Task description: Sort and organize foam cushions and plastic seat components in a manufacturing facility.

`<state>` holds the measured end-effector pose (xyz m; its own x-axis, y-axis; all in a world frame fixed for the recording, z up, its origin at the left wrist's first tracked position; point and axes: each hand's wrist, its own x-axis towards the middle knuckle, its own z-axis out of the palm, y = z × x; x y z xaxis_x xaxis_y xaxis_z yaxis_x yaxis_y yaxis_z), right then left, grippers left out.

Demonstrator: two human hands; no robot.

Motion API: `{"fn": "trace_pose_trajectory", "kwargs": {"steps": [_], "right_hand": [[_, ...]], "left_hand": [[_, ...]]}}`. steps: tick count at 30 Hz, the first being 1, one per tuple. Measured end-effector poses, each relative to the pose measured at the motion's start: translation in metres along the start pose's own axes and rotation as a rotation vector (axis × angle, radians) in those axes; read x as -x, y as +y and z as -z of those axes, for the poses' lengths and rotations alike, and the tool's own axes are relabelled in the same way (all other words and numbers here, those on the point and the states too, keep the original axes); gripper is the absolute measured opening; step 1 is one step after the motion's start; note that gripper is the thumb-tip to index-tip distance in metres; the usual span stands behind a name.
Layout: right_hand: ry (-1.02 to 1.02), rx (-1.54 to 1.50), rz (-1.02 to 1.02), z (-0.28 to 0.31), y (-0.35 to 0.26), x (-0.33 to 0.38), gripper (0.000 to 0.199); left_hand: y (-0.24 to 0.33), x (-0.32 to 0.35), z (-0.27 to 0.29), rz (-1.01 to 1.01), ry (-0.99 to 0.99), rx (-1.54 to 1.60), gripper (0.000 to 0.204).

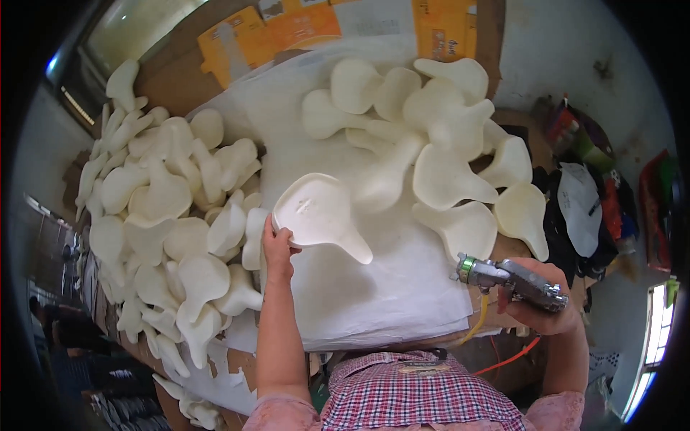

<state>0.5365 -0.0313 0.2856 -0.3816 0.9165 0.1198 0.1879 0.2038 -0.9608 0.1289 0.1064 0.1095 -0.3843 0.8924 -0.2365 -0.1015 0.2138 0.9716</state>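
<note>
My left hand pinches the edge of a cream foam bicycle saddle pad, thumb on top. The pad is lifted over the white sheet, its hollow side with a small mark facing up and its narrow nose pointing right and toward me. My right hand is wrapped round a metal spray gun with a green ring near its nozzle. The nozzle points left, toward the pad but well apart from it. A yellow hose hangs below the gun.
A tall heap of similar saddle pads fills the left side. More pads lie at the far right of the white paper sheet. Orange cardboard stands along the back. An orange-red hose runs near my right arm.
</note>
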Motion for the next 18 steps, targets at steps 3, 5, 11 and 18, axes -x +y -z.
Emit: {"fn": "trace_pose_trajectory", "kwargs": {"steps": [3,5,11,18], "right_hand": [[-0.132,0.073,-0.028,-0.006,-0.004,-0.009,0.044],[-0.25,0.157,-0.165,-0.009,-0.005,-0.011,0.041],[-0.02,-0.057,-0.034,-0.008,0.009,-0.014,0.046],[0.19,-0.178,-0.107,0.008,0.032,0.004,0.05]], "left_hand": [[-0.008,0.001,0.025,0.007,0.08,0.042,0.069],[-0.01,-0.001,0.042,-0.007,0.088,-0.007,0.069],[0.01,-0.029,0.104,-0.066,0.222,0.649,0.06],[-0.094,-0.013,-0.033,-0.458,-0.247,-0.421,0.08]]}}
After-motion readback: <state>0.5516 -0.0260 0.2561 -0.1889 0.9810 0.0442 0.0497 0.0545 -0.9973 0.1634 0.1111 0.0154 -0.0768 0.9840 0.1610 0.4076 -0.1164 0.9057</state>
